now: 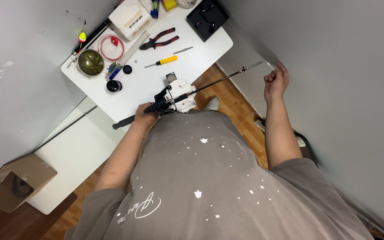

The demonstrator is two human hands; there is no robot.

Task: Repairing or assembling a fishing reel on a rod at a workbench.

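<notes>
My left hand (144, 117) grips the black handle of a fishing rod (210, 84) near its reel seat, at the near edge of the white table (201, 51). The thin rod blank runs up and to the right, ending at a metal tip close to the grey wall. My right hand (275, 81) is raised by that tip, fingers curled together, pinching something too thin to make out. A crumpled white cloth (182, 98) lies under the rod by the reel seat.
On the table lie red-handled pliers (160, 40), a yellow-handled screwdriver (163, 61), a round green tin (90, 62), a clear round box with a red item (111, 47), a white box (130, 18) and a black tray (207, 18). A cardboard box (16, 181) sits lower left.
</notes>
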